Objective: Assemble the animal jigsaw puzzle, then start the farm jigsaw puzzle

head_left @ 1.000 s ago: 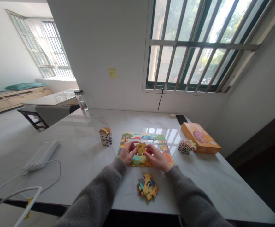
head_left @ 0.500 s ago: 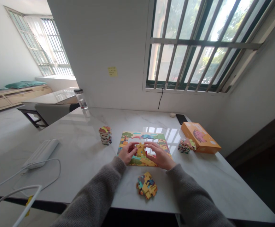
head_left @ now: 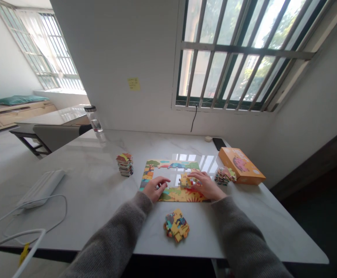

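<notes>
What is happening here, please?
A person's right hand touches a yellow cardboard jigsaw piece inside the right part of a colourful rectangular cardboard puzzle border. The left hand is over the border's lower left, fingers apart, with nothing visible in its grip. White marbled tabletop shows through the middle; a multicoloured heap of cardboard pieces lies nearer the person.

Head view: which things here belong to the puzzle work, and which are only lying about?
Belong: puzzle, piece by right hand, loose pile, left stack, right stack; probably box.

Seemingly unrelated: bottle, phone, white strip, wall note, black cord.
</notes>
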### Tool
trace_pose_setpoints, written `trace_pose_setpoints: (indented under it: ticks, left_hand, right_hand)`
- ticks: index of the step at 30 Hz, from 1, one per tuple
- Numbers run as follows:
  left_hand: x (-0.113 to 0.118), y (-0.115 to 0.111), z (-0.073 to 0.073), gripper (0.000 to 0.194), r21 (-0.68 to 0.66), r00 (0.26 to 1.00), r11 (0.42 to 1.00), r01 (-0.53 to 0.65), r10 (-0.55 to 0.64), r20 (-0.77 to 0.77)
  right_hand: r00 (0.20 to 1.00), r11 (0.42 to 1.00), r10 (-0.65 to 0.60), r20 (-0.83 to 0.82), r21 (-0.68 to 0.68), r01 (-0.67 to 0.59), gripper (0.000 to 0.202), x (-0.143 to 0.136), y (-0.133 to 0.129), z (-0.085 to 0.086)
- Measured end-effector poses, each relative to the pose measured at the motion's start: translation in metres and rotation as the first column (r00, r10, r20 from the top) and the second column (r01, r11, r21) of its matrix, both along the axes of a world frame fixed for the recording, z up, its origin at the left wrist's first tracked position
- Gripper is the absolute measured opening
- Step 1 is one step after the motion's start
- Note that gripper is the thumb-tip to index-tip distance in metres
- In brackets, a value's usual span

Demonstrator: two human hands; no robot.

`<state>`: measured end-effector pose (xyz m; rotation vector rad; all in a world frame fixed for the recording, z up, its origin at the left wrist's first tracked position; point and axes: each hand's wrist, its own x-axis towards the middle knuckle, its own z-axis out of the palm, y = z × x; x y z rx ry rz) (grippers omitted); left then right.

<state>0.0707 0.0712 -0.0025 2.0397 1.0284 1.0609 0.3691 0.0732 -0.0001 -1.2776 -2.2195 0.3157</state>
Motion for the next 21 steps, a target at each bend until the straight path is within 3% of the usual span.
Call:
trace_pose_setpoints:
  ticks: [15, 21]
  left_hand:
    - [0.001, 0.0, -0.002, 0.025, 0.005, 0.996, 1.0, 0.018, -0.017, -0.083]
    - [0.0, 0.002, -0.007, 0.028, 0.027, 0.987, 0.995, 0.098, -0.094, -0.131]
  right_hand:
    - [0.997, 0.997, -0.06, 0.054, -0.05, 0.063, 0.022, -0.035, -0.007, -0.007]
    - [0.995, 0.997, -0.076, 0.066, -0.007, 0.076, 0.026, -0.043, -0.011, -0.006]
